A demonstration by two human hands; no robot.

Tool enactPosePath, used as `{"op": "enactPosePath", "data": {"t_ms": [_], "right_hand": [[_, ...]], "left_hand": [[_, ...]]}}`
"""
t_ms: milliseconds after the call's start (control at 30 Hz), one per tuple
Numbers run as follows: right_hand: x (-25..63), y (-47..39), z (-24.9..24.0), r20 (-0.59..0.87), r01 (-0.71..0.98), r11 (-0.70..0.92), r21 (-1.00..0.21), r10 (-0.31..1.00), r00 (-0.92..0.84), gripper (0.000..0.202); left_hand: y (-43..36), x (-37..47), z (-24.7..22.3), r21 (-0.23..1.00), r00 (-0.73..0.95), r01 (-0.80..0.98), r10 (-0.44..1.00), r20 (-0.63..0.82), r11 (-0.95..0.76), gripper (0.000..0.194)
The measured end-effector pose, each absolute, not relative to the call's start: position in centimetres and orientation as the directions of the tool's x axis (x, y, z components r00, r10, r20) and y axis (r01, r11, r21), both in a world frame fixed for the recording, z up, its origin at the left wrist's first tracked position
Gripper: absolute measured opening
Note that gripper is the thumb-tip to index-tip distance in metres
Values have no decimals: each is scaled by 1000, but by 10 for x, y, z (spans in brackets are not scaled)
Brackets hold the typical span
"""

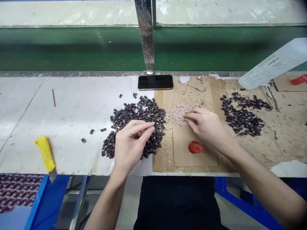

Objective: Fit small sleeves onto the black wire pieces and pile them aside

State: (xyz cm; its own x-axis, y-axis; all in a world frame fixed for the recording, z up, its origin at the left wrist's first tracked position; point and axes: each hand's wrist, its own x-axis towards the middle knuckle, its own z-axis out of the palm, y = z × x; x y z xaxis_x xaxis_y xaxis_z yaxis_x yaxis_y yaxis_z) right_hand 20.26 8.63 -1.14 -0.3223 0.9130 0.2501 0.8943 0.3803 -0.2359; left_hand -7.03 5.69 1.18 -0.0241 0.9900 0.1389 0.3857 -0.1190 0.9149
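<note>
My left hand (130,143) hovers over a heap of small black parts (152,111), thumb and fingertips pinched together. Whatever may be between those fingertips is too small to make out. To the right, the fingers of my right hand (203,124) are closed in a pinch at the edge of a spread of tiny pale pink pieces (177,113). Any piece in that pinch is hidden. Below this hand, a small red cup-like container (195,147) stands on a cardboard piece (182,156). A second heap of black parts (243,120) lies right of my right hand.
A phone (155,83) lies at the back by a metal post (146,41). A white bottle (273,65) leans in at the right, near a red object (299,79). The yellow utility knife (45,153) overhangs the front edge, above a blue-rimmed tray (35,204).
</note>
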Motion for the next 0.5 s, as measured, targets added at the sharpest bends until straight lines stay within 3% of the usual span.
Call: {"op": "enactPosePath", "data": {"t_ms": [267,367,500], "right_hand": [[202,88,-6,315,884,361,-296,911,-267,21],[203,84,1,341,811,294,-505,932,-126,17],[214,69,4,255,495,202,-845,966,43,8]], "left_hand": [[44,-55,17,994,67,101,996,-51,44,12],[44,-45,18,994,75,34,991,-111,108,22],[39,-28,25,994,107,-8,989,-103,105,17]]}}
